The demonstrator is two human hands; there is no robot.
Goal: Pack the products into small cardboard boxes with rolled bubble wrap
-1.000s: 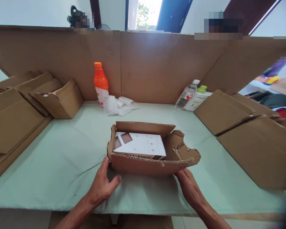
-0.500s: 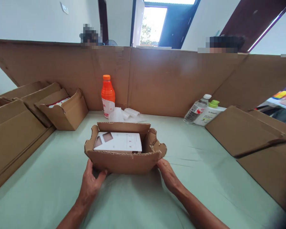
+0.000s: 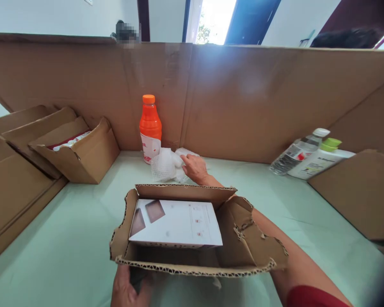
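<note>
An open cardboard box [image 3: 179, 265] with torn, ragged edges is tilted toward me near the front. Inside it, toward its left end, lies a white printed carton [image 3: 179, 221]. My left hand [image 3: 128, 288] grips the box at its near left corner, with the fingertips hidden under it and the thumb blurred. My right hand [image 3: 195, 168] reaches past the right side of the box, its fingers bent onto crumpled bubble wrap [image 3: 164, 164]. Just behind the wrap stands an orange bottle [image 3: 150, 125] with a white label.
Left, a small cardboard box [image 3: 97, 147] with packaged contents stands beside larger cardboard pieces [image 3: 16, 183]. Right, a clear water bottle [image 3: 296, 153] leans by a white green-capped bottle [image 3: 321, 162] and a cardboard flap [image 3: 358, 192]. A cardboard wall [image 3: 243, 102] crosses the back; people's heads show beyond.
My right hand has left the box's right corner and moved forward to the bubble wrap. The box appears closer and more tilted toward me, my left hand still at it. The view has shifted.
</note>
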